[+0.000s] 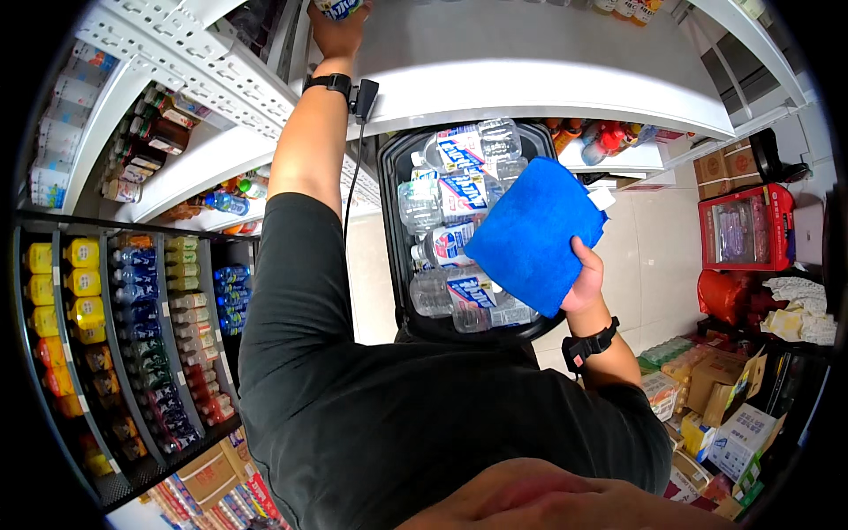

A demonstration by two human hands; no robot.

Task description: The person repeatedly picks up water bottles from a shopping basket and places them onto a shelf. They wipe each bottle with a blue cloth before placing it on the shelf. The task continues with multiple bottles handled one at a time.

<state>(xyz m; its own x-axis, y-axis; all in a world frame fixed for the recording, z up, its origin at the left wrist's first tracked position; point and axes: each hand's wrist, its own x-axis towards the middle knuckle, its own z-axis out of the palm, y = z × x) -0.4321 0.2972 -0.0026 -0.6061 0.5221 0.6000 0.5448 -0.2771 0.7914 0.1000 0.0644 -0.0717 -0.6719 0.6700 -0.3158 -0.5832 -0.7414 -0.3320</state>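
Observation:
At the top edge, my left hand [336,30] reaches over a white metal shelf [530,86] and grips a labelled bottle [338,6], cut off by the picture's edge. My right hand [586,278] holds a folded blue microfiber cloth [536,238] by its lower right edge. Beneath the cloth is a black plastic tub [391,199] holding several clear plastic bottles [464,192] with blue, white and red labels, lying on their sides. The cloth hides part of the tub's contents.
Drink bottles [142,285] fill a rack at left, with shelved bottles [159,126] above it. More bottles [606,139] stand under the white shelf. At right are a red display box [748,228] and open cardboard boxes [719,384]. A cable [353,179] hangs from my left wrist.

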